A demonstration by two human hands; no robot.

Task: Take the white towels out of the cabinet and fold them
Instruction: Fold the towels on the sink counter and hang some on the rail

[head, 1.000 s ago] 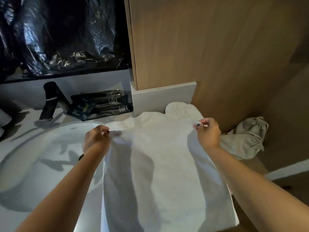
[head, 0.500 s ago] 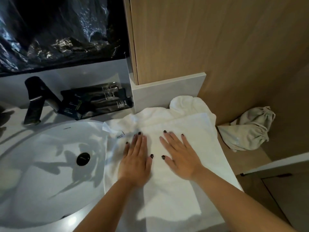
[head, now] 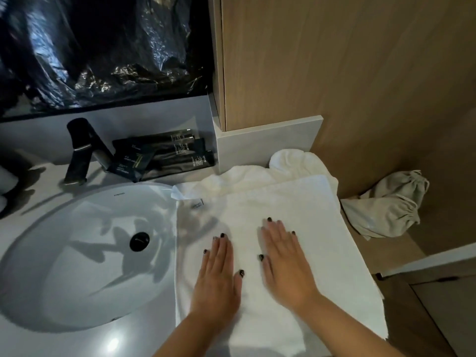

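1. The left hand (head: 216, 282) lies palm-down on the towel (head: 296, 210), fingers straight and close together, thumb spread to the side.
2. The right hand (head: 286, 266) lies flat just beside it, fingers straight and slightly fanned, thumb out toward the left hand; the two hands do not touch.
3. The towel is spread on the counter (head: 116, 338) under both palms, reaching past the fingertips to a straight far edge; a small label (head: 197, 204) shows beyond the left fingertips.
4. Left of the left fingers sits the sink (head: 64, 240), its dark drain (head: 139, 241) level with them.
5. Beyond the towel's far edge, a second, rumpled towel (head: 288, 163) lies bunched against the wall.
6. Right of the right fingers, well apart, lies a beige pouch (head: 386, 210).
7. Farther left and beyond are dark packets (head: 164, 155) and a black tap (head: 79, 150).
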